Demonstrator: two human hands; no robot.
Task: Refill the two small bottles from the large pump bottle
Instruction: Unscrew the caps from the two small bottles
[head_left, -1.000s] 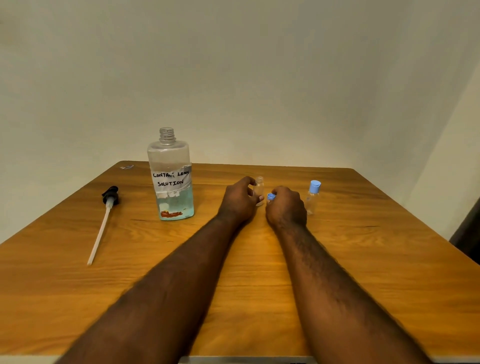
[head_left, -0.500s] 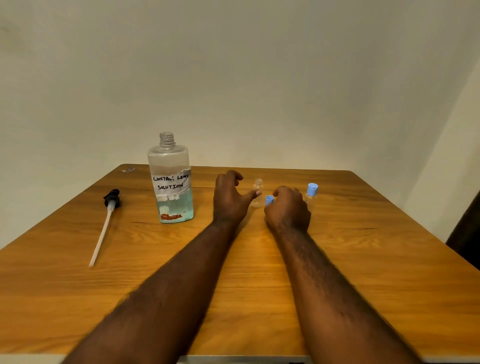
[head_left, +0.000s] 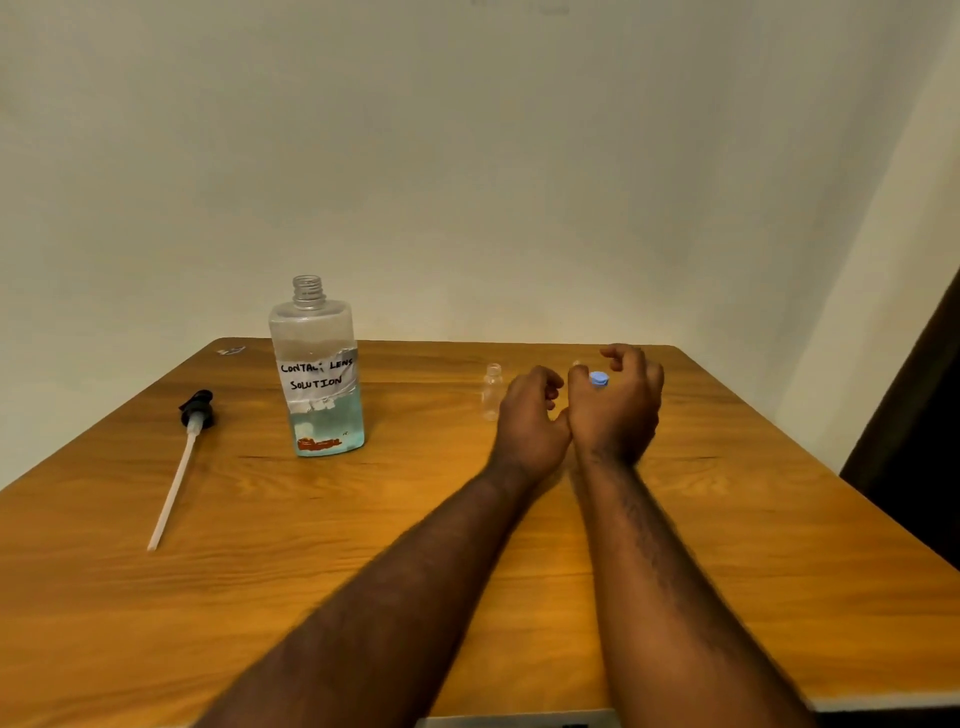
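Head view: blue cap (head_left: 599, 379) amid curled fingers (head_left: 625, 355) of right hand (head_left: 616, 415), grip unclear; left hand (head_left: 531, 421) slack, empty.

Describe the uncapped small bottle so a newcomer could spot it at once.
On the wooden table, find the large labelled bottle. To its right, close beside the left hand, stands the small bottle: tiny, clear, unlabelled and with no cap.
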